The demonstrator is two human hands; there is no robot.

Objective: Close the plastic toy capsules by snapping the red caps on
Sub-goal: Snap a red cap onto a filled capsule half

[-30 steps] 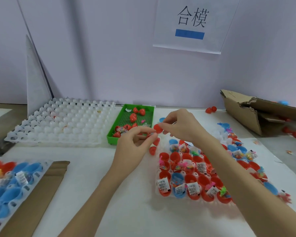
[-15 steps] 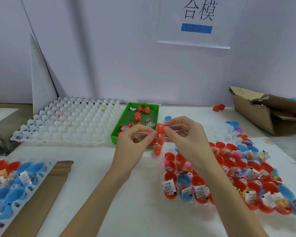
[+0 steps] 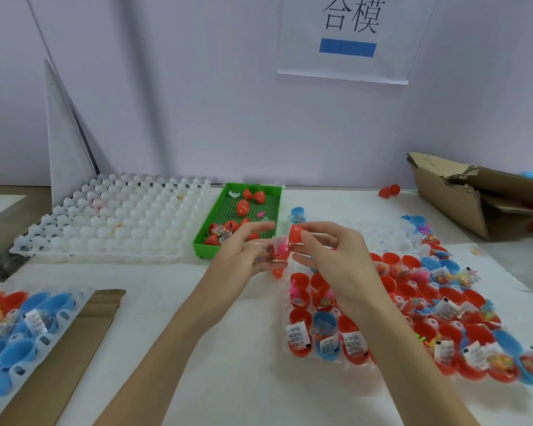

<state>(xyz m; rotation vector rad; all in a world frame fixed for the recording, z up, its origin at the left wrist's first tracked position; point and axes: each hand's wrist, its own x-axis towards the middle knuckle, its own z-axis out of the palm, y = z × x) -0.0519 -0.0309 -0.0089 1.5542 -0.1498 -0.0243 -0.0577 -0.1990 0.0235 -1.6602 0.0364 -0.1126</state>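
1. Above a white worktop [image 3: 228,348], a person's left hand [image 3: 246,256] curls its fingers around a red capsule half [image 3: 280,253] with a pink toy poking out of its open mouth.
2. The right hand [image 3: 336,259] pinches a red cap [image 3: 296,233] between thumb and fingertips, just above and beside the filled half, a small gap between the two parts.
3. Another loose red piece [image 3: 278,273] lies on the worktop directly under the hands.
4. To the right, a clear tray [image 3: 293,359] carries rows of open red and blue capsule halves, many stuffed with small toys and white printed slips.
5. Behind the hands, a green basket [image 3: 211,229] holds several closed red capsules; a white moulded tray [image 3: 114,222] sits to its left.
6. A torn cardboard box [image 3: 462,198] lies at the far right, and a paper sign [image 3: 348,38] with a blue bar hangs on the wall.
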